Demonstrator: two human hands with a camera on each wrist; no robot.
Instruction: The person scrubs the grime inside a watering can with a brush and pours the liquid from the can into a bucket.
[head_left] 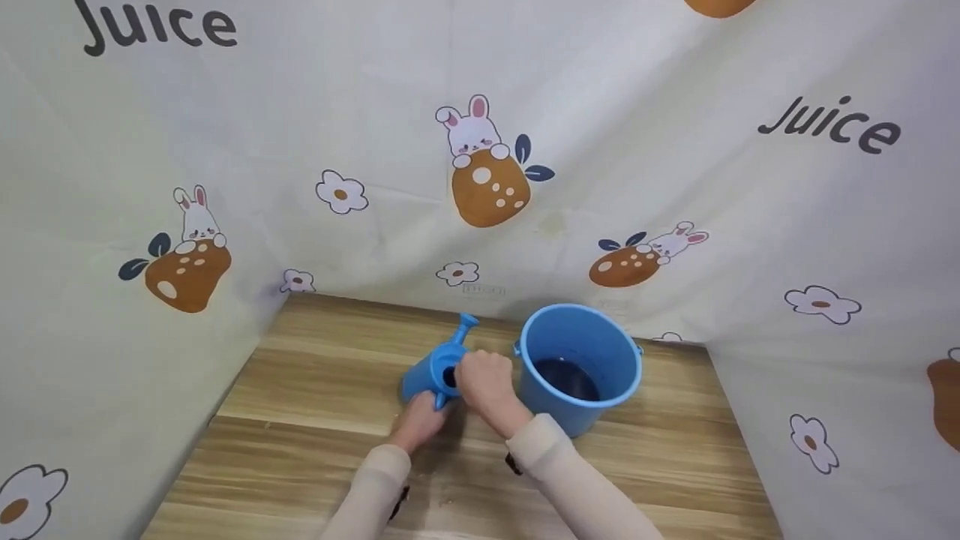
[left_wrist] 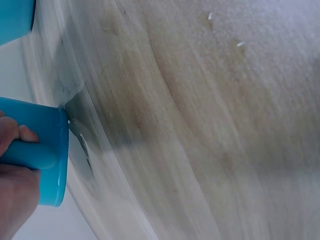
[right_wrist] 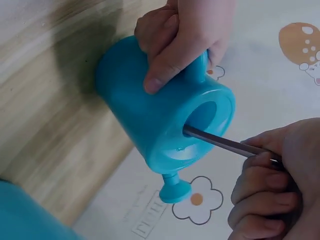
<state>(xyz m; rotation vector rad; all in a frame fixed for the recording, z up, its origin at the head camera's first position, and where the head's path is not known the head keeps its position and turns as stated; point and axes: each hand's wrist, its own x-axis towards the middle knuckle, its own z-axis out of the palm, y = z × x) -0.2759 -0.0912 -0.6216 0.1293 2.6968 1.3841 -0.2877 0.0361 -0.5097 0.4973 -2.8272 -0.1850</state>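
A blue toy-like watering can is tilted low over the wooden table, left of the blue bucket. My left hand grips its handle, the fingers wrapped round it with the thumb along the can's side in the right wrist view. Curled round a slim metal rod with a dark grip, my right hand has the rod's far end inside the can's round opening. That end is hidden in the can, so I cannot tell what kind of tool it is. The can's sprinkler spout points away toward the back wall.
Close by on the right stands the blue bucket, with dark liquid low inside. Wet patches and small drops mark the wooden tabletop. Printed cloth with rabbits and flowers walls in the back and both sides.
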